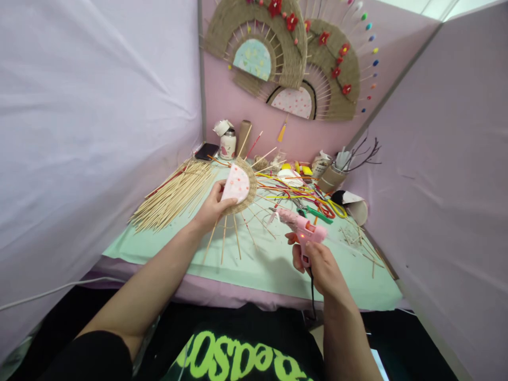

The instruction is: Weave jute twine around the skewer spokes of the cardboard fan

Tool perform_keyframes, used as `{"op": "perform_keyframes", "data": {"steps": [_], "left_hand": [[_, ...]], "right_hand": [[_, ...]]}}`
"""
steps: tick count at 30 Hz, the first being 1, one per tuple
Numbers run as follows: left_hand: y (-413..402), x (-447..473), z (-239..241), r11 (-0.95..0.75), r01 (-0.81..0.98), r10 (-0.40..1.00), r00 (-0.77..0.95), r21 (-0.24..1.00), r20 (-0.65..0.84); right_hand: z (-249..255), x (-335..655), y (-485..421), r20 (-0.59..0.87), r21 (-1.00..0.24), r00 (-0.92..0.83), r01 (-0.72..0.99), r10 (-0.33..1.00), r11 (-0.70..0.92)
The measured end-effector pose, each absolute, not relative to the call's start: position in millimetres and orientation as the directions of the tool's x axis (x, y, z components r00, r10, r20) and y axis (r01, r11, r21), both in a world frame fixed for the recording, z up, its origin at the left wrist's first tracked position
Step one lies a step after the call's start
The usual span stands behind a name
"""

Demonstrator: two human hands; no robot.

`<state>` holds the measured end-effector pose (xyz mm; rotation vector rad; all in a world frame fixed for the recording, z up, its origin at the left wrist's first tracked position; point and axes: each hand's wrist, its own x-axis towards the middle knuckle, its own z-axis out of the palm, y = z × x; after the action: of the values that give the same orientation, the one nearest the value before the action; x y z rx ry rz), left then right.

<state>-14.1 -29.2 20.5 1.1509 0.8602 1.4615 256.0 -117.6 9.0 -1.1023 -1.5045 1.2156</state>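
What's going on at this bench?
One person at a craft table. The left hand holds a half-round pink card fan with woven twine rim and wooden spokes over the mint-green table mat. The right hand grips a pink hot-glue gun, nozzle pointing toward the fan but apart from it. A bundle of bare wooden skewers lies to the left.

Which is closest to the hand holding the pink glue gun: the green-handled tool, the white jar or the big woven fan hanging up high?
From the right hand holding the glue gun:
1. Green-handled tool, lying just ahead of it.
2. White jar, farther back and to the left.
3. Big woven fan, hanging up behind everything.
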Motion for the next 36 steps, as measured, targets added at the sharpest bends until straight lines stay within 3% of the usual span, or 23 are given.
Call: {"op": "perform_keyframes", "data": {"steps": [6, 36], "left_hand": [[-27, -15, 16, -0.241, -0.293, 0.967, 0.013, 0.925, 0.255], [-22, -20, 3, -0.306, -0.217, 0.943, 0.065, 0.927, 0.327]], "right_hand": [[1, 247, -114, 0.079, -0.974, -0.201, 0.195, 0.976, 0.119], [-4, 241, -111, 0.101, -0.971, -0.165, 0.2, 0.981, 0.133]]}}
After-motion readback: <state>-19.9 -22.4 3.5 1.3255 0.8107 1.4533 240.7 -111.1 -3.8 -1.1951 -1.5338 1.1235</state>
